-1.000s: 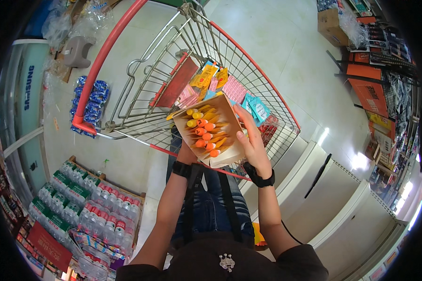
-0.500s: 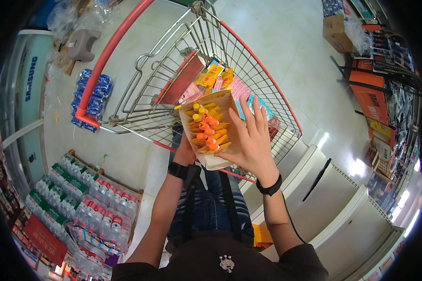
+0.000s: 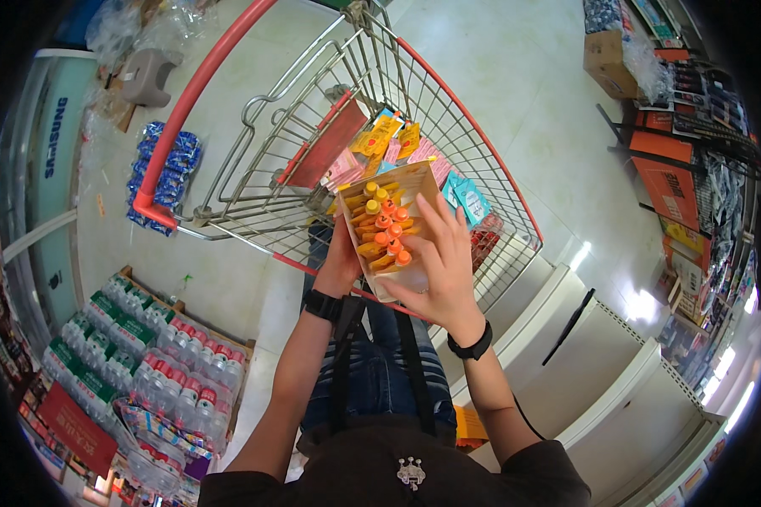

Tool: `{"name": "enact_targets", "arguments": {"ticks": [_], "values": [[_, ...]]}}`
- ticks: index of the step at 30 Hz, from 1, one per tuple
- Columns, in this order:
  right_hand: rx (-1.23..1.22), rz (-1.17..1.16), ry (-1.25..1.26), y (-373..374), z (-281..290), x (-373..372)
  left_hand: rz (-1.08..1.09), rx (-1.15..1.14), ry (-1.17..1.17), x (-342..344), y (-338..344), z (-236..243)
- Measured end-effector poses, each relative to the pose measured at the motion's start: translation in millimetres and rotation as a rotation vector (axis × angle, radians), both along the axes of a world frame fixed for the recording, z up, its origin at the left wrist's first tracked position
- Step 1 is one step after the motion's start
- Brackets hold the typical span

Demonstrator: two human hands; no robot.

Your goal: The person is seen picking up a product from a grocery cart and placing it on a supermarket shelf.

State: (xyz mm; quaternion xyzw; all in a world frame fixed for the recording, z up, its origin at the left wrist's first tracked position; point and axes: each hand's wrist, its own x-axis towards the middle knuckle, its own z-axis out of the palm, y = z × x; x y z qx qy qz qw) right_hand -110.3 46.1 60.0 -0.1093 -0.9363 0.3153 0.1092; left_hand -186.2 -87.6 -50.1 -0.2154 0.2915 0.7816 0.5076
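An open cardboard carton (image 3: 421,179) is held in front of me over the near side of the cart. Inside stand several yellow pouches (image 3: 370,251) with orange and yellow spout caps (image 3: 384,221). My left hand (image 3: 340,260) is closed around the carton's left side, its fingers partly hidden by it. My right hand (image 3: 442,269) is at the right side, fingers spread and slightly bent over the rim. Its thumb lies by the near right edge, close to the caps, and no pouch shows between the fingers.
A red-trimmed wire shopping cart (image 3: 473,127) holds yellow, pink and teal packets (image 3: 467,198). At left are shrink-wrapped water bottles (image 3: 173,363), a blue pack (image 3: 162,173) and a grey stool (image 3: 146,78). White shelving (image 3: 604,351) stands close on my right; merchandise racks lie beyond.
The carton has shifted to the right and turned slightly. My left hand has moved along with it. My right hand's fingers have bent inward over the carton's rim.
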Motion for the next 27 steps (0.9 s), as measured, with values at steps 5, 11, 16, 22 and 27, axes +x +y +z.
{"name": "enact_targets", "arguments": {"ticks": [5,11,16,22,27], "values": [[-0.100,0.074,-0.068,5.6,3.1,2.2,0.033,-0.025,-0.050,1.9,-3.0,-15.2],[-0.138,0.089,-0.050,8.5,-8.0,11.8,-0.021,0.029,-0.025,2.2,0.7,-19.6],[-0.210,0.013,-0.019,7.0,-9.0,11.1,-0.017,-0.015,-0.037,3.6,5.5,-11.5],[-0.217,-0.076,0.019,3.4,-15.7,8.5,-0.055,0.002,-0.031,-0.8,8.9,-3.9],[-0.248,-0.132,0.056,-2.0,-14.6,6.5,-0.016,0.046,-0.106,5.2,1.3,-23.1]]}}
